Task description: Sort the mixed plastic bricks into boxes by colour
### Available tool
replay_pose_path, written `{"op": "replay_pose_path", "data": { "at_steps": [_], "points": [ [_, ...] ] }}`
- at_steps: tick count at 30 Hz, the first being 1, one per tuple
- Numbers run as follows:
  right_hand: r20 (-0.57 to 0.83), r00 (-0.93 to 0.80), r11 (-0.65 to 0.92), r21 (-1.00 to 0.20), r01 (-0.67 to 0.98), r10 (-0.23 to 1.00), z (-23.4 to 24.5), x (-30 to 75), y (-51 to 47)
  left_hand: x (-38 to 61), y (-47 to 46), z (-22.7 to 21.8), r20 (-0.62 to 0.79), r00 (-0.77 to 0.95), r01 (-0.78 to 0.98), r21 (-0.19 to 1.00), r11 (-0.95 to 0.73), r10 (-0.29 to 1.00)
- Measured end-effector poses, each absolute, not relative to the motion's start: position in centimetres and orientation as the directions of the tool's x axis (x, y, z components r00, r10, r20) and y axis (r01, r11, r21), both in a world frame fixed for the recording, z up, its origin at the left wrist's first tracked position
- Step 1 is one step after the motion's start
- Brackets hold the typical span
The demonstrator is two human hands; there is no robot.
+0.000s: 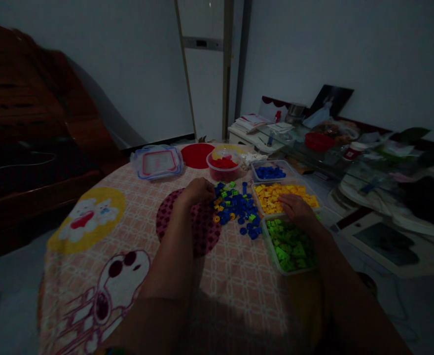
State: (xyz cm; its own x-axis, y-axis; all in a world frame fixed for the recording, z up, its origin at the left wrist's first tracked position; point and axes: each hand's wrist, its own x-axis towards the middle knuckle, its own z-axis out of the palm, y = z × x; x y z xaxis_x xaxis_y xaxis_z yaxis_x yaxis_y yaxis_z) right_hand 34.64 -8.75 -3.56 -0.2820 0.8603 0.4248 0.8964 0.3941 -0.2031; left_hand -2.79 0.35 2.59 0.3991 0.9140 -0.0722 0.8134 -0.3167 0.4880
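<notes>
Head: L fingers (207, 188) curled nr pile (239, 203); R fingers (288, 200) at yellows (268, 195)

The left arm (170, 266) slants from the near side toward the far side and rightward; its wrist (184, 198) bends right, and the left hand (198, 191) curls its fingers. The right arm (344, 281) reaches far and leftward from the near right, the right hand (295, 204) palm down, fingers pointing left. The hands are apart, the left slightly farther.
</notes>
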Motion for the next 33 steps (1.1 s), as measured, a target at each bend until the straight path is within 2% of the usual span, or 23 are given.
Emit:
{"op": "replay_pose_path", "data": {
  "at_steps": [5, 14, 18, 24, 29, 33],
  "points": [
    [0.426, -0.287, 0.396, -0.191, 0.898, 0.858, -3.7, 34.7, -8.8, -1.7, 0.4, 2.4, -0.105, 0.439, 0.830, 0.429, -0.357, 0.892],
    [0.454, -0.283, 0.407, -0.201, 0.891, 0.845, -3.6, 34.5, -8.9, -0.2, 0.2, 1.9, -0.075, 0.403, 0.863, 0.363, -0.352, 0.912],
    [0.467, -0.279, 0.404, -0.191, 0.895, 0.839, -3.9, 34.7, -8.9, -1.0, 0.3, 2.3, -0.063, 0.404, 0.834, 0.435, -0.340, 0.912],
    [0.441, -0.280, 0.392, -0.186, 0.901, 0.853, -4.0, 34.8, -8.7, 1.0, -0.3, 2.5, 0.041, 0.447, 0.625, 0.700, -0.345, 0.894],
    [0.441, -0.282, 0.391, -0.178, 0.903, 0.852, -4.0, 34.9, -8.4, 6.3, -2.1, 2.0, 0.254, 0.525, 0.475, 0.704, -0.528, 0.812],
    [0.461, -0.279, 0.394, -0.173, 0.903, 0.842, -4.5, 35.1, -8.3, 9.7, -3.7, 1.1, 0.307, 0.560, 0.426, 0.690, -0.585, 0.770]
  ]
}}
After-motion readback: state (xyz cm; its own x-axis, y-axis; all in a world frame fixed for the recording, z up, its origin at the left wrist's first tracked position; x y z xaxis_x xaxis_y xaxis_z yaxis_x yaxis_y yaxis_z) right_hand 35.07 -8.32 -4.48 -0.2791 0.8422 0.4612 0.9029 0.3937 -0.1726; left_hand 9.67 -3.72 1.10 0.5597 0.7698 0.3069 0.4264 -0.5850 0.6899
